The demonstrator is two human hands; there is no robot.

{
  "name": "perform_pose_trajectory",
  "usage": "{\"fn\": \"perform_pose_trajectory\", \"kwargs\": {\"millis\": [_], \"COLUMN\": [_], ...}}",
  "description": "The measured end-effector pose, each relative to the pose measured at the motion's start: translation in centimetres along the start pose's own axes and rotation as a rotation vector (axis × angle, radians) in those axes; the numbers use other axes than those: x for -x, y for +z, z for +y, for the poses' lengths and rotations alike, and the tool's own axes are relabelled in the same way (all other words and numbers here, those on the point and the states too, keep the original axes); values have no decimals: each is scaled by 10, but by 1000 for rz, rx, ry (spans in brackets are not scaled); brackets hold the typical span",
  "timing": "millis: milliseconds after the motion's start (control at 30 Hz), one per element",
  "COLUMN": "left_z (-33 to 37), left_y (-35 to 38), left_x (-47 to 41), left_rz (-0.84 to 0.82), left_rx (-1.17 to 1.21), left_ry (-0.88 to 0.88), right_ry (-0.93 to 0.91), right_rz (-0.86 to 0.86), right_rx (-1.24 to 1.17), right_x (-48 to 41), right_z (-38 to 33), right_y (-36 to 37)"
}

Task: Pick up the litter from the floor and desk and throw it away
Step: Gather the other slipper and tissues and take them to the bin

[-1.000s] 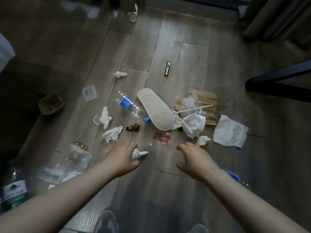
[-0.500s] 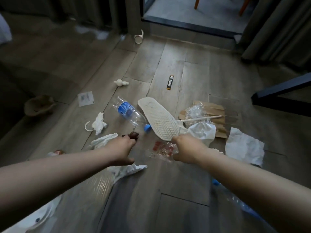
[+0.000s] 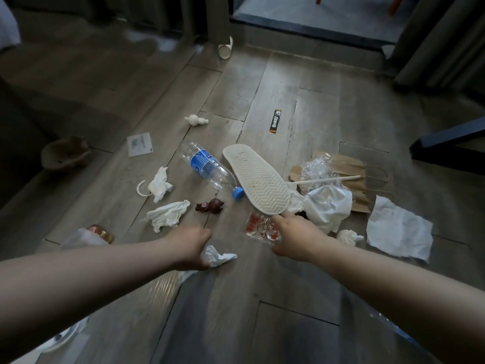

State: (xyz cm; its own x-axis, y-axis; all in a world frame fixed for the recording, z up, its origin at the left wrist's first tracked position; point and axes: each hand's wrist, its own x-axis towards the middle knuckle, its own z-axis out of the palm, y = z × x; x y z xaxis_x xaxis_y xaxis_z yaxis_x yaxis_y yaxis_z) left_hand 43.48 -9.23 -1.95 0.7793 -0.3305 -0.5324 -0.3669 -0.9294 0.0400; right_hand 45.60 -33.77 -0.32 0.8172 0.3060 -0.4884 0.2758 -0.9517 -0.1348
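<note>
Litter lies scattered over the wooden floor. My left hand (image 3: 191,248) is closed on a crumpled white tissue (image 3: 219,256) that sticks out to its right. My right hand (image 3: 296,237) pinches the right edge of a clear plastic wrapper with red print (image 3: 258,228), just below the heel of an upturned white slipper (image 3: 258,179). Beyond my hands lie a clear water bottle with a blue label (image 3: 207,166), two more tissue wads (image 3: 168,215) (image 3: 159,183), a small brown toy (image 3: 210,206) and a white plastic bag (image 3: 328,208).
A brown paper bag (image 3: 354,185) with clear plastic and a stick on it lies to the right, a flat white napkin (image 3: 399,232) beside it. Farther off are a dark sachet (image 3: 275,120), a paper cup (image 3: 225,49) and a card (image 3: 140,144). A dark furniture leg (image 3: 451,143) crosses the right.
Both hands reached forward and down. The left closed over the crumpled tissue that lay beside it. The right moved to the clear wrapper and took hold of its edge.
</note>
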Motion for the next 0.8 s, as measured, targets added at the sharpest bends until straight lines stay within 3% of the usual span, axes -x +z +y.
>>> {"fn": "perform_pose_trajectory", "kwargs": {"millis": [433,700,800], "left_z": [-6,-9,-19], "left_y": [25,26,21], "left_x": [-15,-23,-22], "left_rz": [-12,-21,45], "left_rx": [-14,51,130], "left_ry": [-6,-46,-73], "right_ry": [-25,0,-5], "right_rz": [-85,194,332], "right_rx": [-26,-76,-97], "right_x": [-9,-21,-33], "right_z": [10,11,11], "right_y": [37,30,20]}}
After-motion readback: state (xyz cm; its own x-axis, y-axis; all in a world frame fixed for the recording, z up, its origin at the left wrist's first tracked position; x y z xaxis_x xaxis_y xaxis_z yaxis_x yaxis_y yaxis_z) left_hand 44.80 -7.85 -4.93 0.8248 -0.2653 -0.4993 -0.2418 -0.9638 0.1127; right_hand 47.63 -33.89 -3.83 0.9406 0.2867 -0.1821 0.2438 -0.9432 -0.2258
